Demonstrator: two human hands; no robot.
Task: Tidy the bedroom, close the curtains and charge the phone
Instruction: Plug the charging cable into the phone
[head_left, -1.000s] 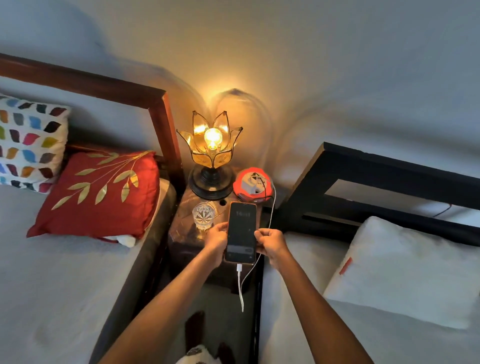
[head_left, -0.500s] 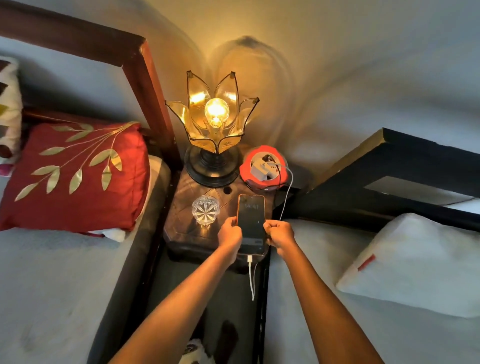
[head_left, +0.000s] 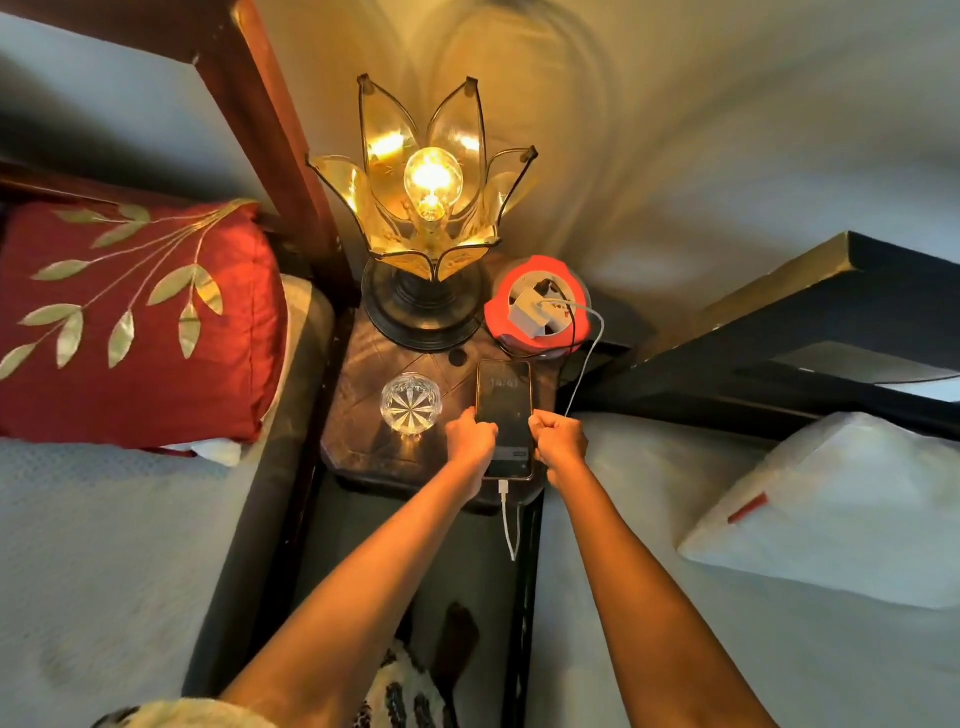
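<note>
A black phone (head_left: 504, 402) lies flat on the dark wooden nightstand (head_left: 363, 447), its screen faintly lit. My left hand (head_left: 470, 434) grips its left edge and my right hand (head_left: 558, 439) grips its right edge. A white charging cable (head_left: 584, 364) is plugged into the phone's near end, hangs below the table edge, and runs up the right side to a white charger in a red round extension socket (head_left: 498, 317).
A lit petal-shaped glass lamp (head_left: 431, 208) stands at the back of the nightstand, a cut-glass tumbler (head_left: 410, 402) left of the phone. A bed with a red leaf-patterned cushion (head_left: 130, 322) lies left, another bed with a white pillow (head_left: 841, 499) right.
The view has drawn closer and lower over the nightstand. The phone has moved forward and down onto the tabletop, both hands still on its edges.
</note>
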